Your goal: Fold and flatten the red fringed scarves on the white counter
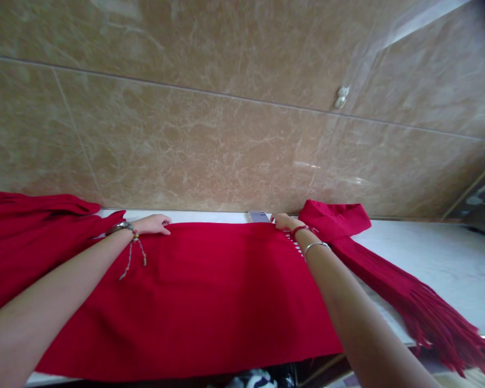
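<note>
A wide red cloth [226, 291] lies spread over a white counter [448, 258], its front edge hanging near the counter's edge. My left hand [156, 223] is closed on the cloth's far edge at the left, fingers bent. At the far right corner of the same cloth, my right hand [283, 221] pinches the edge. More red cloth [28, 231] lies bunched beyond my left forearm. A folded red scarf [372, 269] with long fringes lies to the right of my right hand.
Behind the counter rises a brown marbled tile wall [210, 145] with a small white hook [341, 97]. A small grey flat item [258, 216] lies against the wall between my hands. Dark and white things [261, 379] show below the counter's front edge.
</note>
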`<state>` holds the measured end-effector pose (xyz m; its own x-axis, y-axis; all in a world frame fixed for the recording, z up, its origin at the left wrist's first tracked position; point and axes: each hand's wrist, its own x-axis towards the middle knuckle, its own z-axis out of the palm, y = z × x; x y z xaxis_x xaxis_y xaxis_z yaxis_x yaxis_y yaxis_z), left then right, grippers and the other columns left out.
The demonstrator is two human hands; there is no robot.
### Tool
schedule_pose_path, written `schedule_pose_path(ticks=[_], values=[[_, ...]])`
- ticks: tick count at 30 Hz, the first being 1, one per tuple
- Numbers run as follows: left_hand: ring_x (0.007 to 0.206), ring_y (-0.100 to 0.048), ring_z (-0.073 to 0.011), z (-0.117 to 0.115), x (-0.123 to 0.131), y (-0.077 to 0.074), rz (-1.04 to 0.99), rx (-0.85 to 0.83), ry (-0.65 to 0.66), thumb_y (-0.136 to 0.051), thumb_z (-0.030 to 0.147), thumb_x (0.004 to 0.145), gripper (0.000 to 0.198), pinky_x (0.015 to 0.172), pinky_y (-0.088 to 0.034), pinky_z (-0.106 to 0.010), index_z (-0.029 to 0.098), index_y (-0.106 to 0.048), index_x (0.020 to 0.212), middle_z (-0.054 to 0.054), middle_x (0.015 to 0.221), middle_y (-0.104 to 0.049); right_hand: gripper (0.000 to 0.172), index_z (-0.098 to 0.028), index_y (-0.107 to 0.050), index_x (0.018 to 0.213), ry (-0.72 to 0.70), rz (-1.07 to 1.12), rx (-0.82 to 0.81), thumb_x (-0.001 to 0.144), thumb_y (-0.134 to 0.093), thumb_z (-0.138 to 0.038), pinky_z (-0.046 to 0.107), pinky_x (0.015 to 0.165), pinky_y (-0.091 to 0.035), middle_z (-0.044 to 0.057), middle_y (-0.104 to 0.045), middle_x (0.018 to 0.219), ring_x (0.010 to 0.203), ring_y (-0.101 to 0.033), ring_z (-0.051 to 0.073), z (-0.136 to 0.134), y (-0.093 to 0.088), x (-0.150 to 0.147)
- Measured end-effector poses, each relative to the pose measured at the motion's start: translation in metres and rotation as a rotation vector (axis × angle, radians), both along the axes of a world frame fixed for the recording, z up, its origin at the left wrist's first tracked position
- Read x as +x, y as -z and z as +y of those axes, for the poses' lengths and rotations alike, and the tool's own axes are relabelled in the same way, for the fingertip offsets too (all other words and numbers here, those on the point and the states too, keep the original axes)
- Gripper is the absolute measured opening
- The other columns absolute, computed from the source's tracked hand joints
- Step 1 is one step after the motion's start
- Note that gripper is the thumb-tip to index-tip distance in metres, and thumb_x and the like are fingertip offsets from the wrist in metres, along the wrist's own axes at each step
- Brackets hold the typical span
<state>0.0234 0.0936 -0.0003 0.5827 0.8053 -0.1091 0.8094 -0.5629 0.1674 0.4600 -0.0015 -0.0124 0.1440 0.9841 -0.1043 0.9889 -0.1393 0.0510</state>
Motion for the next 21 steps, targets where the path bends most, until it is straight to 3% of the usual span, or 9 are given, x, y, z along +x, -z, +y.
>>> schedule_pose_path(ticks=[7,13,16,21], values=[[0.063,-0.044,-0.0137,0.003,-0.014,0.001,-0.139,-0.049,0.064,-0.055,0.046,0.054,0.030,0.059,-0.034,-0.022,0.018,-0.046,0.062,0.003,0.064,-0.049,0.049,-0.016,-0.054,0.116,-0.020,0.040,0.011,0.068,-0.054,-0.008,0.021,0.072,-0.044,0.007,-0.064,0.107,0.089,-0.060,0.016,-0.008,-0.005,0.006],[0.062,-0.048,-0.0157,0.003,-0.033,-0.001,-0.049,0.001,0.024,-0.054,0.048,0.058,0.031,0.057,-0.033,-0.023,0.018,-0.050,0.063,0.002,0.062,-0.053,0.028,-0.014,-0.069,0.092,0.011,0.003,0.081,0.071,-0.051,-0.012,0.023,0.071,-0.043,0.010,-0.068,0.095,0.086,-0.062,0.019,-0.019,-0.009,0.008],[0.072,-0.055,-0.0197,0.003,-0.044,-0.011,0.012,0.069,-0.055,-0.054,0.050,0.058,0.036,0.064,-0.037,-0.024,0.017,-0.057,0.073,-0.004,0.076,-0.062,0.028,-0.011,-0.067,0.095,0.068,-0.019,0.192,0.075,-0.048,-0.016,0.024,0.073,-0.042,0.014,-0.067,0.097,0.090,-0.061,0.021,-0.023,-0.019,0.012],[0.082,-0.057,-0.0234,-0.007,-0.050,-0.037,0.009,0.323,-0.212,-0.047,0.052,0.064,0.042,0.070,-0.038,-0.025,0.017,-0.060,0.085,-0.009,0.087,-0.065,0.036,-0.007,-0.057,0.110,0.166,-0.049,0.392,0.079,-0.042,-0.019,0.028,0.072,-0.043,0.019,-0.062,0.103,0.092,-0.059,0.025,-0.033,-0.045,0.014]])
